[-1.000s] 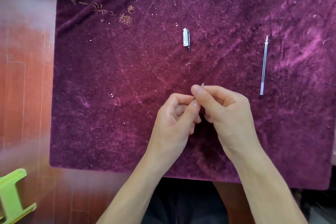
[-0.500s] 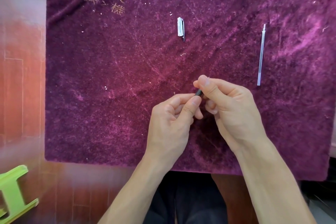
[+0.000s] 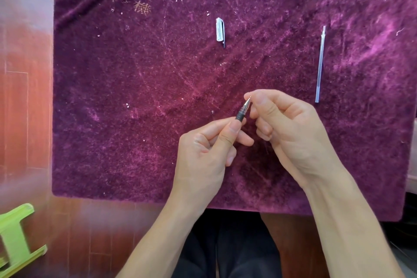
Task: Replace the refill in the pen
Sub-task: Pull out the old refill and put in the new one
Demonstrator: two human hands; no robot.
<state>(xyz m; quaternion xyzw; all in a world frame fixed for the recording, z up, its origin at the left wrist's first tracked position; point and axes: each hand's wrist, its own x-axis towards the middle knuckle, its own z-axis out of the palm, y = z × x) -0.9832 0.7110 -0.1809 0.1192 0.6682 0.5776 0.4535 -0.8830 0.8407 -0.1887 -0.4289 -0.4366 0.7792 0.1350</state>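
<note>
I hold the pen (image 3: 243, 111) in my left hand (image 3: 203, 151), right hand (image 3: 286, 128) at its tip; the cap (image 3: 220, 30) and refill (image 3: 320, 63) lie apart on the purple cloth (image 3: 135, 97).

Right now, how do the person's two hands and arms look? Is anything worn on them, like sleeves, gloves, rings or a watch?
Both are bare. The left hand and the right hand wear no gloves, and no rings show on the visible fingers. Both forearms are uncovered down to the bottom edge of the picture: no sleeves, no watch or bracelet on either wrist. The fingernails are short and unpainted.
</note>
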